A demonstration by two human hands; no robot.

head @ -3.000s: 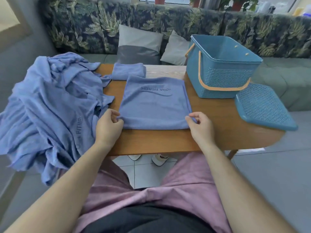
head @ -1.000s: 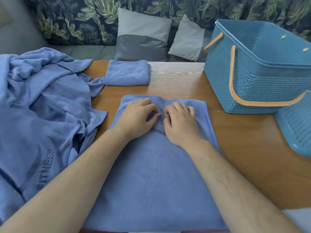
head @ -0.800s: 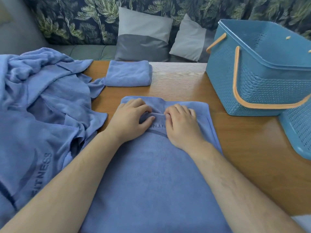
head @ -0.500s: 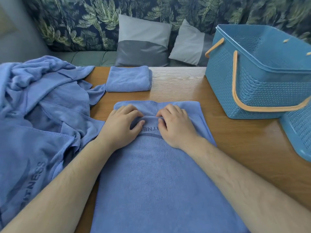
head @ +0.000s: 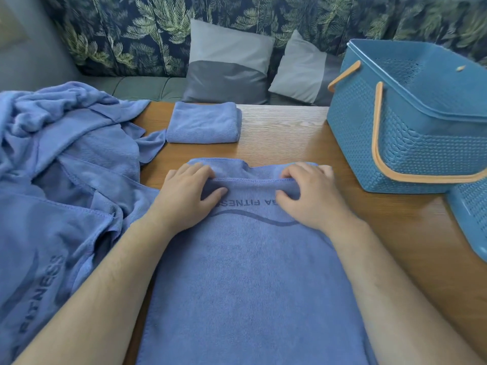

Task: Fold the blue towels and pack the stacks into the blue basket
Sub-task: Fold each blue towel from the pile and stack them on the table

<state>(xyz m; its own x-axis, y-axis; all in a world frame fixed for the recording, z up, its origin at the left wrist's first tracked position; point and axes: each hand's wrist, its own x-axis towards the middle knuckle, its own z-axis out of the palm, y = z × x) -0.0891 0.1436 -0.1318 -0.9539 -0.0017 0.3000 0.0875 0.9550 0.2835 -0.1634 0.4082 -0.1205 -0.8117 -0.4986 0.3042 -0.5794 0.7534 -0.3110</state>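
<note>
- Blue terry, the towel [head: 250,272] I am folding, lies flat on the surface [head: 382,233] straight in front of me. Its length runs towards me, so both hands can work its far end at once.
- With my left hand [head: 184,196] I pinch the far hem: fingers curled over the raised edge, thumb pressed against it from my side.
- With my right hand [head: 311,198] I pinch it the same way, a little apart from the left, so the hem rises as one straight ridge rather than a sagging corner.
- Printed lettering [head: 241,202] sits just below that ridge, between my thumbs. I judge I am about to draw this edge over for the next fold.
- One folded towel [head: 204,123] sits at the far side, out of my working space, likely the start of a stack.
- Unfolded ones slump in a pile [head: 66,180] right beside my left arm, close enough to pull the next from.
- At my right the basket [head: 421,122] stands open with its handle dropped and its lid [head: 471,214] just beside it, so packing needs no extra step. I see no towel in it, though its floor is hidden from me.
</note>
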